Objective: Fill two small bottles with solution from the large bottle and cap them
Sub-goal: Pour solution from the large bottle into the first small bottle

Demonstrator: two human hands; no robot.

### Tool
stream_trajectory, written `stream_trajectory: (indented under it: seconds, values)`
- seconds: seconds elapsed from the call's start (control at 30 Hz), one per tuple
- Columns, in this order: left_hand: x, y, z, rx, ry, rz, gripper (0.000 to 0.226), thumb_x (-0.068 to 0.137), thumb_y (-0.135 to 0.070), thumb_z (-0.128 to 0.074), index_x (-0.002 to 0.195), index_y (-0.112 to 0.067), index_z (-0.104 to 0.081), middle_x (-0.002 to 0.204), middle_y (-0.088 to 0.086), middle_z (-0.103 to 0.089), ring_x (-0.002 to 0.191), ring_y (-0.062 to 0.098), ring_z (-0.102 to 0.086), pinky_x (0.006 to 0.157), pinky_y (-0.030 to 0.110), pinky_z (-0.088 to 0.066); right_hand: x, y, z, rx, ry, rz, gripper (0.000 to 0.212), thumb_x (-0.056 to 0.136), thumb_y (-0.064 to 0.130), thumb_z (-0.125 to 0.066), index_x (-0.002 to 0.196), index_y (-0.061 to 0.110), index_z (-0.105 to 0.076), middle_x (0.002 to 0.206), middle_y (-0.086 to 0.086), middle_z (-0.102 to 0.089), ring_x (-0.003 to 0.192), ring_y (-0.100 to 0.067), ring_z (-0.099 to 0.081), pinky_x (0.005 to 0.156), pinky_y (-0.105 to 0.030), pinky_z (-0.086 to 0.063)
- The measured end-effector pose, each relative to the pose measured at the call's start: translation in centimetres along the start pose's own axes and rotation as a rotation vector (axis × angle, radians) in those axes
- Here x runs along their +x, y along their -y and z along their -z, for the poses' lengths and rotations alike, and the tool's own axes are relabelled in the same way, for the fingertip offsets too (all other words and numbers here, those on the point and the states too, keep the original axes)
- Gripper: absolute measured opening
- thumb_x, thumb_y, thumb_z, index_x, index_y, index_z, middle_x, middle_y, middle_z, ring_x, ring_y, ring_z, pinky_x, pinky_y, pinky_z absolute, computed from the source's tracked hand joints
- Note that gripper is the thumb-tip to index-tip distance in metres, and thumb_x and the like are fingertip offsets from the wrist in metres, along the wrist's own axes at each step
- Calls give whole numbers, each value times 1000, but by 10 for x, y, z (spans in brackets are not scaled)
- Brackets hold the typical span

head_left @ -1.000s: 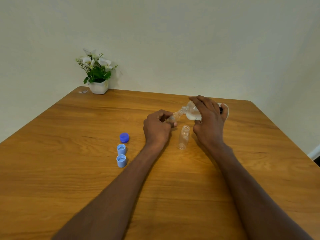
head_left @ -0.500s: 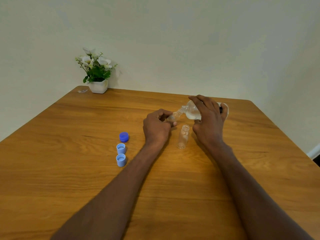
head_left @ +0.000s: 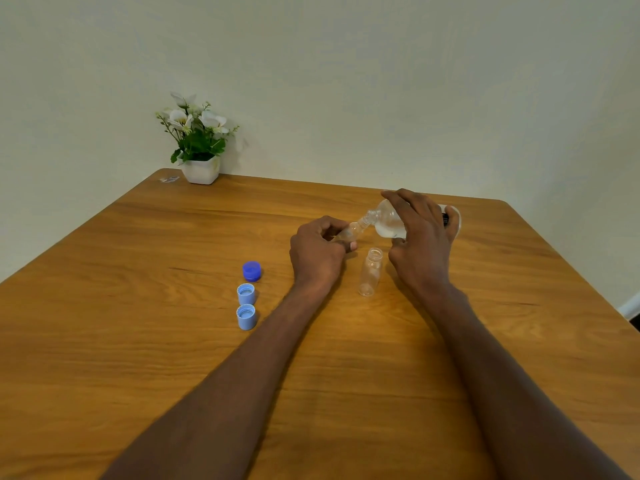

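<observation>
We tip the large bottle [head_left: 389, 221] in our right hand [head_left: 420, 244], fingers wrapped round it, mouth against small bottle 1 [head_left: 349, 233], pinched in our left hand [head_left: 317, 252]. Small bottle 2 [head_left: 370, 271] stands empty just beneath. We should pour slowly, mouths aligned.

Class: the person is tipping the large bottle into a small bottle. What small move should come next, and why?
Probably keep pouring steadily: the right hand tilts the large bottle mouth-to-mouth with the small bottle gripped by the left hand.
</observation>
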State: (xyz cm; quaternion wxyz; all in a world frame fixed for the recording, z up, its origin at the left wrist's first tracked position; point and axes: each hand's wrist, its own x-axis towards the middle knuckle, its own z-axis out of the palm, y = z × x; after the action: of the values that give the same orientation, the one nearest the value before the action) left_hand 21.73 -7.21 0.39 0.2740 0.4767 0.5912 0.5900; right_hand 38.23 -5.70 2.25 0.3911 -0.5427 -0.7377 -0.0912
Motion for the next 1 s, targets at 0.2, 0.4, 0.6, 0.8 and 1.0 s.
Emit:
stream_trajectory:
  seconds: [0.2, 0.4, 0.6, 0.8, 1.0]
  values:
    - [0, 0, -1, 7, -1, -7, 32, 71, -11, -93, 98, -24, -81, 91, -15, -76, 88, -2, -67, 85, 37, -62, 0, 1, 1, -2, 6, -3, 91, 70, -10, -74, 149, 29, -54, 150, 5, -54, 144, -18, -42, 124, -59, -15]
    - [1, 0, 0, 14, 5, -12, 31, 72, -12, -92, 97, -26, -81, 87, -20, -73, 88, -5, -67, 86, 36, -62, 0, 1, 1, 7, 8, -4, 90, 71, -9, -75, 150, 29, -54, 150, 5, -54, 145, -18, -42, 125, -58, -13]
    - [1, 2, -1, 8, 11, -7, 33, 71, -12, -93, 97, -28, -80, 92, -16, -76, 92, 3, -70, 88, 40, -61, 0, 1, 1, 11, 10, -8, 90, 71, -9, -75, 149, 29, -54, 150, 5, -54, 145, -19, -41, 124, -59, -14]
    - [2, 4, -1, 1, 9, -6, 32, 71, -12, -93, 96, -29, -80, 92, -15, -76, 92, 3, -70, 87, 41, -62, 0, 1, 1, 3, 21, -11, 90, 71, -8, -75, 150, 30, -54, 151, 5, -53, 146, -19, -40, 124, -60, -14]
    - [3, 6, -2, -6, 10, 3, 33, 70, -12, -94, 95, -29, -81, 92, -15, -77, 92, 5, -71, 85, 42, -63, 0, 1, 2, 5, 17, -7, 89, 72, -8, -74, 150, 29, -54, 151, 6, -53, 146, -19, -40, 124, -59, -13]
